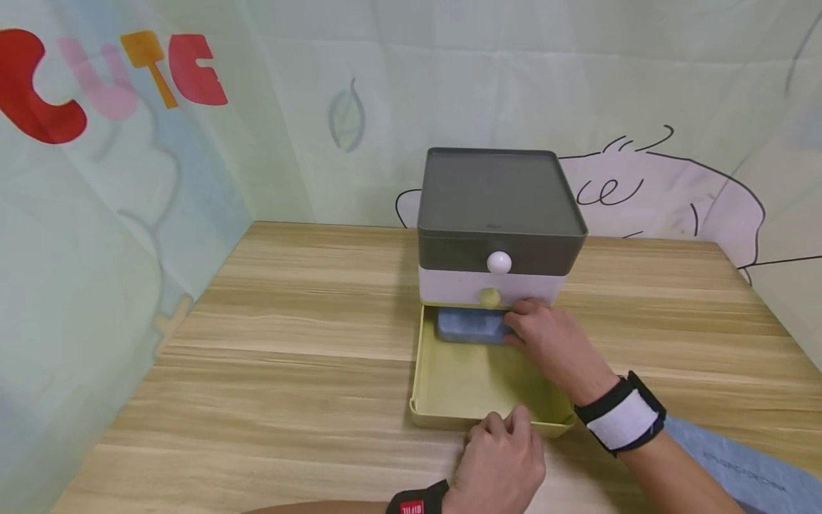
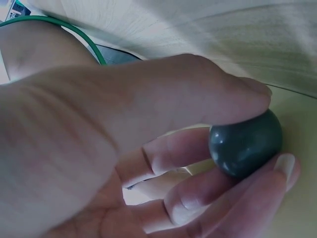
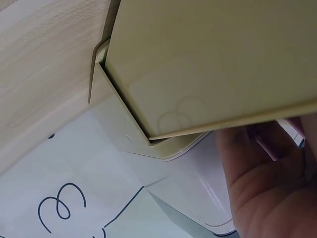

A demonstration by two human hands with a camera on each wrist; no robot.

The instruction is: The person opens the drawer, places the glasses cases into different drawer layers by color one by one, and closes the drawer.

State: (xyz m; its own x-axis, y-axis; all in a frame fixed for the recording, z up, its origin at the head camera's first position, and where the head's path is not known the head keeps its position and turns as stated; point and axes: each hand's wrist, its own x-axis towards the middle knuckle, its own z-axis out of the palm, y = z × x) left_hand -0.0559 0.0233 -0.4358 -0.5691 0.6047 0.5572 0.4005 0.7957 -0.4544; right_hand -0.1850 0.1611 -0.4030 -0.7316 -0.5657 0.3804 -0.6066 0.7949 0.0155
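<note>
A pale yellow drawer is pulled out from the bottom of a small stacked drawer box. At the drawer's front, my left hand pinches its round dark knob between thumb and fingers. A blue case with rounded corners lies across the back of the drawer, partly under the tier above. My right hand reaches over the drawer's right side and grips the case's right end with bent fingers. In the right wrist view the drawer wall hides the fingertips of the right hand.
Above the open drawer are a white drawer with a yellow knob and a dark grey drawer with a white knob. A flat blue lettered item lies on the wooden table by my right forearm. A printed cloth hangs behind.
</note>
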